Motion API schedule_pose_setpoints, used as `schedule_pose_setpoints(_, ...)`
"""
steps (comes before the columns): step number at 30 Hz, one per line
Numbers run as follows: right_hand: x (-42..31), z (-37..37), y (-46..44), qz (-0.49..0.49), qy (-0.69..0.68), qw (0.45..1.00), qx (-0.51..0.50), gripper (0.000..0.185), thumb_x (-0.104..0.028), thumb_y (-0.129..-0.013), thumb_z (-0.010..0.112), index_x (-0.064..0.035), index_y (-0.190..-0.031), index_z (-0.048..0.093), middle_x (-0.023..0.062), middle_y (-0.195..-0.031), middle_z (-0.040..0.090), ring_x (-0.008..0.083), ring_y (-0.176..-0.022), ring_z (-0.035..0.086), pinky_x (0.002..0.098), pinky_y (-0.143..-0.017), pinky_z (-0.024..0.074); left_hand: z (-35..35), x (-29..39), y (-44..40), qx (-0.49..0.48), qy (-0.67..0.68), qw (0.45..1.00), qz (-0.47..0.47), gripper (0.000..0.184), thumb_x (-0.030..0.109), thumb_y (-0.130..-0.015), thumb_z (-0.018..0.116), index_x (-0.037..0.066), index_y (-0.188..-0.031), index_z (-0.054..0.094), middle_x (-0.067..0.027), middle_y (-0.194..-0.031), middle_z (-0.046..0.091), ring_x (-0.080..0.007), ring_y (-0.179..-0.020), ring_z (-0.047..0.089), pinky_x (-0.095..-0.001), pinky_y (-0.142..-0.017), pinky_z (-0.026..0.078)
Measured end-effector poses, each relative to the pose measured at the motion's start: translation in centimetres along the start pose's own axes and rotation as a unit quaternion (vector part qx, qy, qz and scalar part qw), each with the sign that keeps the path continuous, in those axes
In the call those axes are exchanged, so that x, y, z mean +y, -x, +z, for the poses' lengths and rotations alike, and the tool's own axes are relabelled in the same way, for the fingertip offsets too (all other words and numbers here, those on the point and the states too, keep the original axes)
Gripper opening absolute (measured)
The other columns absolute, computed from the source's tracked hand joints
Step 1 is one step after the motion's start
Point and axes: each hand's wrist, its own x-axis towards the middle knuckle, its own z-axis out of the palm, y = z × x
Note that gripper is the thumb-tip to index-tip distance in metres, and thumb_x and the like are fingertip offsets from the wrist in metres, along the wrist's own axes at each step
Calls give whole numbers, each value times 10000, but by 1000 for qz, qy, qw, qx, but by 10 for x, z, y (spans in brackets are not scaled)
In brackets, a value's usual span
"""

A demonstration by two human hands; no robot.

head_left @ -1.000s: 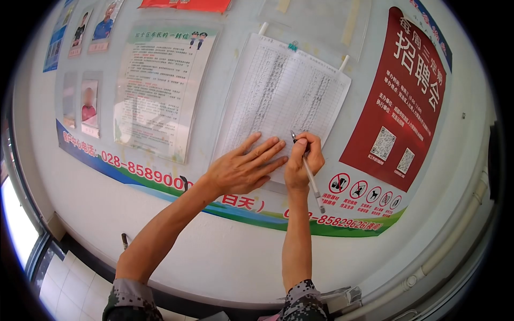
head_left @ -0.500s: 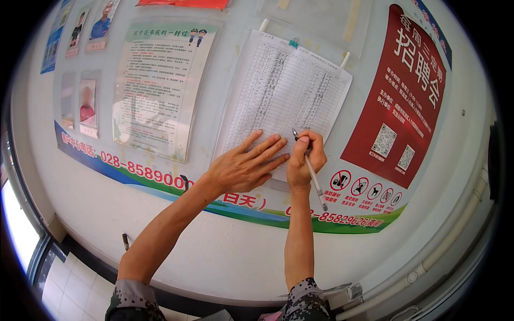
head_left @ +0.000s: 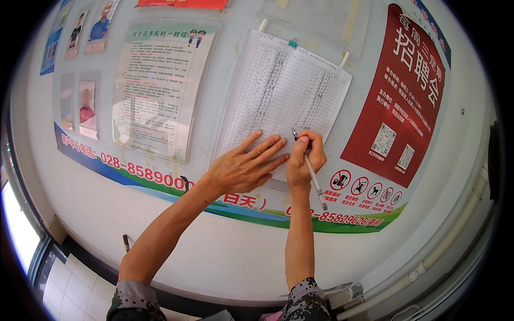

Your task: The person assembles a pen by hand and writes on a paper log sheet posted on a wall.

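A gridded paper form (head_left: 292,88) filled with columns of handwriting hangs tilted on the notice board (head_left: 227,53), a small green binder clip (head_left: 293,44) at its top edge and the ends of two white strips (head_left: 263,25) showing past its upper corners. The left hand (head_left: 249,165) lies open and palm down over the lower part of the form, its fingers extended and slightly apart, pointing up and to the right. Just beside it, the right hand (head_left: 305,159) is closed in a writing grip around a slim pen (head_left: 316,183) with a clear barrel, the thumb pressed over it; the tip points up at the lower rows of the form, while the capped-looking rear end slants down and to the right, below the hand (whether the tip actually touches the paper is too fine to tell). Both forearms reach up from camouflage sleeves (head_left: 136,300). Left of the form is a printed letter (head_left: 152,91) with a green heading and two cartoon officers, in a clear pocket; farther left are portrait photos (head_left: 100,27). To the right is a dark red poster (head_left: 393,101) with large white characters and two QR codes (head_left: 384,141), above a row of round prohibition signs (head_left: 359,186). Phone numbers in red run along the board's lower border, and a pale pipe (head_left: 428,262) climbs the wall at the lower right.
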Motion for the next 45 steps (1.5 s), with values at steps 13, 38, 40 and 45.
schedule_pose_setpoints(13, 1, 0, 0, -2, 3, 1000, -1, 103, -104, -925, 574, -26, -874, 617, 87, -761, 603, 198, -621, 553, 322, -557, 439, -2, 0, -1, -1, -7, 1000, 1, 618, 404, -909, 601, 157, -1457, 455, -64, -1559, 366, -215, -1451, 314, -461, -1217, 217)
schedule_pose_setpoints(38, -2, 1, 0, -7, -2, 1000, 5, 89, -75, -911, 572, -15, -859, 613, 88, -756, 601, 190, -598, 539, 315, -536, 427, -1, -1, 0, 15, -1, 1000, 4, 637, 361, -873, 638, 133, -1443, 469, -86, -1546, 384, -230, -1438, 338, -472, -1203, 235)
schedule_pose_setpoints(40, -1, 1, 0, -14, -3, 1000, 1, 92, -76, -912, 569, -14, -856, 609, 89, -760, 604, 192, -605, 549, 314, -543, 435, 0, -1, 0, 19, -2, 1000, 4, 633, 359, -874, 637, 132, -1441, 471, -86, -1544, 387, -230, -1437, 340, -472, -1202, 236)
schedule_pose_setpoints(45, -4, -3, 0, -2, -10, 1000, 1, 100, -76, -918, 559, -11, -855, 602, 93, -767, 610, 192, -612, 564, 306, -559, 450, -1, 0, 0, 15, 4, 1000, 3, 632, 366, -881, 630, 130, -1444, 469, -86, -1545, 387, -231, -1439, 337, -471, -1205, 231)
